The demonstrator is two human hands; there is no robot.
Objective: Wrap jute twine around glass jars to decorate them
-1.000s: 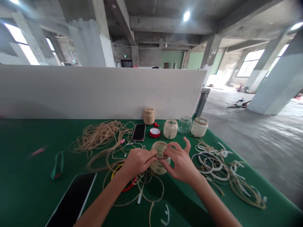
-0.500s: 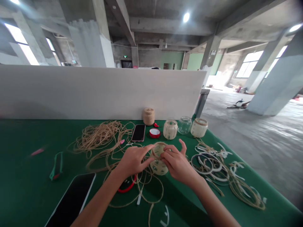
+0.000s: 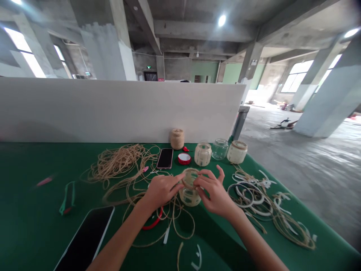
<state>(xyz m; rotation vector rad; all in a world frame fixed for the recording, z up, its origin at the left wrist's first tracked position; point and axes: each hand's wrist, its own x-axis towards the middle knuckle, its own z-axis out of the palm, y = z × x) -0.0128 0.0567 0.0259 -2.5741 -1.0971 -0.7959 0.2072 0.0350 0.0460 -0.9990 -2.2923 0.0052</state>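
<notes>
Between my hands stands a small glass jar [image 3: 189,197] with pale twine wound around its upper rim and thin strips on its body. The fingertips of my left hand [image 3: 162,192] press against the jar's rim from the left. My right hand [image 3: 216,192] grips its other side, thumb and fingers curled around the top. Loose jute twine [image 3: 172,222] lies under my left wrist, beside a red band [image 3: 153,222]. A tangle of white strips and twine [image 3: 248,197] lies right of my right hand.
A green cloth table [image 3: 42,169] holds a twine heap [image 3: 118,162], a twine spool [image 3: 177,139], a phone [image 3: 165,158], a red lid [image 3: 184,158], a large dark phone [image 3: 87,237], two wrapped jars [image 3: 202,154] [image 3: 236,152] and a bare jar [image 3: 219,149]. A white partition [image 3: 121,111] stands behind.
My fingers have shifted around the jar, with my left fingertips moving up to its rim. The jar stays in about the same spot.
</notes>
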